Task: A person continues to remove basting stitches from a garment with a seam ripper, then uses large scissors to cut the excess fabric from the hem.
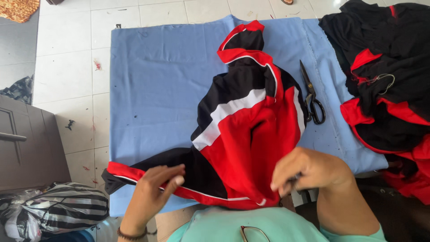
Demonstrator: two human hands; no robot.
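Note:
A red, black and white garment (244, 121) lies bunched on a blue cloth (156, 80) spread over the floor. My left hand (154, 186) rests on the garment's lower left edge, fingers curled over the red trim. My right hand (304, 170) pinches the red fabric at the garment's lower right, with something small and dark between the fingers that I cannot make out. Black scissors (312, 96) lie shut on the blue cloth just right of the garment.
A pile of black and red garments (389, 80) covers the right side. A striped bag (62, 208) sits at the lower left beside a dark cabinet (27, 143). White floor tiles (67, 58) show to the left of the cloth.

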